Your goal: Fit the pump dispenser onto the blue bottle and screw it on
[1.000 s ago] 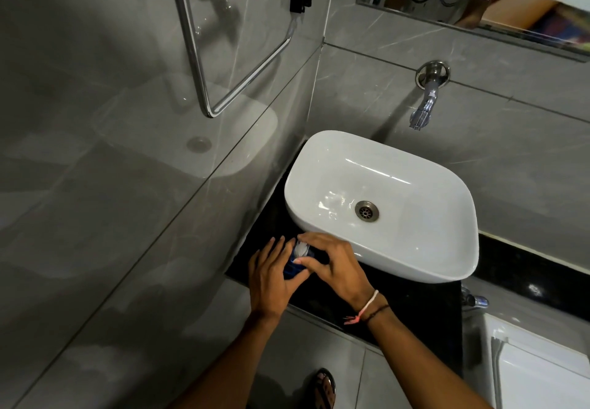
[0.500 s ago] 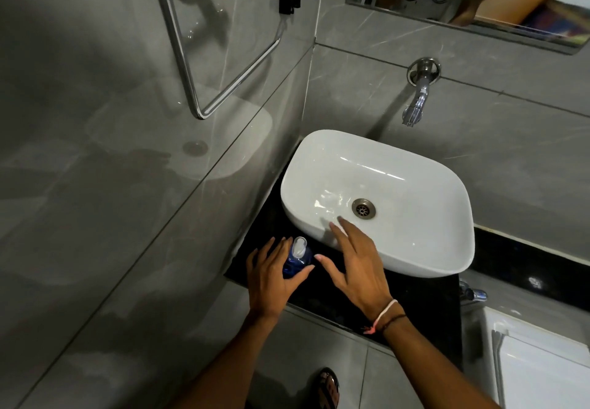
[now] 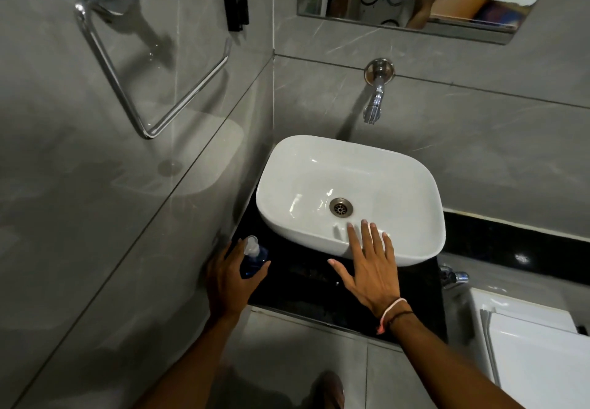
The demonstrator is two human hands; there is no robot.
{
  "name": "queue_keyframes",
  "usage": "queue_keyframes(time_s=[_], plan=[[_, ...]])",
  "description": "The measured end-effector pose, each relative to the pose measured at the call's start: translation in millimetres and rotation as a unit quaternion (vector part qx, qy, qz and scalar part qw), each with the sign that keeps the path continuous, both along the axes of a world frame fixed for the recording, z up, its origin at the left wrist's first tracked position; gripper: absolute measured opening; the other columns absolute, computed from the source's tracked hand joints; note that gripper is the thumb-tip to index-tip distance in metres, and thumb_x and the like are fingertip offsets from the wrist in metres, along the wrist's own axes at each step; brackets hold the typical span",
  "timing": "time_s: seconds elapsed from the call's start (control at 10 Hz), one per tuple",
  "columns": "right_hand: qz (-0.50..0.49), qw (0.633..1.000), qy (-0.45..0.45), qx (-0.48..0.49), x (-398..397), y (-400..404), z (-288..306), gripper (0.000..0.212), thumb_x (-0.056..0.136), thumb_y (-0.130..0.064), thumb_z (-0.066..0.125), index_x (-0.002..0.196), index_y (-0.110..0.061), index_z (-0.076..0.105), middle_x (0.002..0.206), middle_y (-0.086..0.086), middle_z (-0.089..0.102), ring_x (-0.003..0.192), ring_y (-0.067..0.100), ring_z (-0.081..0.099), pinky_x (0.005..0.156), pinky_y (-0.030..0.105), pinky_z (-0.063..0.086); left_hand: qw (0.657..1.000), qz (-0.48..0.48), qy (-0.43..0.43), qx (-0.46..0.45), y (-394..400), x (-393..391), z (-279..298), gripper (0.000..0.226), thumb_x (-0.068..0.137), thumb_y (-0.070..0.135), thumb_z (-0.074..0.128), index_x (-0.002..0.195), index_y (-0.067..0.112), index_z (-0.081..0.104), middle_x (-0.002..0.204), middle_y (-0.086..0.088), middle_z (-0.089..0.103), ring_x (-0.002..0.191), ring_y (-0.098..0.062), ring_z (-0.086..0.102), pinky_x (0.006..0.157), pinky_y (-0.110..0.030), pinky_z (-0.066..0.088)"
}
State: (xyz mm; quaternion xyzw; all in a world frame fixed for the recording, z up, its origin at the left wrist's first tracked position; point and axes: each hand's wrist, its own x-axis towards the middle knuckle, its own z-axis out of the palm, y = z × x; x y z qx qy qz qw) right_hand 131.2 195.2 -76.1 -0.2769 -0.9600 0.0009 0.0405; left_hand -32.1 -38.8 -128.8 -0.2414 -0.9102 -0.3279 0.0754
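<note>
Glossy black counter (image 3: 306,281), translucent blue bottle (image 3: 253,263)

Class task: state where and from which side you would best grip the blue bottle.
Grip the blue bottle round its body, below the pump dispenser, from the wall side, as the left hand does. It stands upright; the sink crowds its other side.

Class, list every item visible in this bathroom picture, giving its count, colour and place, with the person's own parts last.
blue bottle: one, blue, on countertop, held
pump dispenser: one, clear, atop bottle
basin: one, white, on countertop
countertop: one, black, under basin
tap: one, chrome, wall above basin
towel rail: one, chrome, left wall
mirror: one, top
left hand: one, around bottle
right hand: one, open, over the basin's near rim
</note>
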Motion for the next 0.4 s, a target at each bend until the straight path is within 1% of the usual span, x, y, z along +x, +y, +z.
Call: queue_keyframes(time_s=[0.1,0.2,0.3,0.4], plan=[[0.005,1.0,-0.004,-0.002,0.2,-0.4,1.0,0.09,0.091,-0.073,0.028,0.155,-0.01,0.038,0.16,0.024,0.039,0.149,0.043,0.037,0.121,0.059,0.034,1.0,0.005,-0.002,0.005,0.9,1.0,4.6,0.07,0.071,0.059,0.074,0.123,0.013,0.067,0.112,-0.013,0.073,0.102,-0.031,0.067,0.085,-0.045,0.056],[0.007,1.0,-0.017,-0.012,2.7,0.2,3.7,0.092,0.092,-0.075,0.021,0.155,-0.01,0.038,0.16,0.025,0.039,0.149,0.043,0.037,0.121,0.059,0.034,1.0,0.007,-0.008,0.01,-2.1,10.3,12.8,0.086,0.069,0.07,0.067,0.131,0.011,0.06,0.122,-0.015,0.07,0.112,-0.032,0.065,0.091,-0.045,0.055],[0.008,1.0,-0.018,-0.024,3.6,-0.5,8.2,0.096,0.093,-0.077,0.009,0.155,-0.009,0.039,0.159,0.025,0.04,0.148,0.043,0.038,0.12,0.059,0.034,0.999,0.007,0.006,0.039,-3.5,14.4,22.7,0.098,0.069,0.075,0.064,0.142,0.012,0.048,0.136,-0.015,0.062,0.124,-0.03,0.058,0.1,-0.045,0.05],[0.009,0.999,0.019,-0.036,2.3,4.4,14.1,0.1,0.09,-0.079,0.002,0.159,-0.011,0.03,0.164,0.023,0.03,0.153,0.041,0.029,0.124,0.059,0.028,0.994,-0.048,0.084,0.057,9.2,11.3,53.6,0.093,0.078,0.073,0.059,0.148,0.016,0.038,0.148,-0.011,0.051,0.136,-0.026,0.047,0.107,-0.045,0.042]])
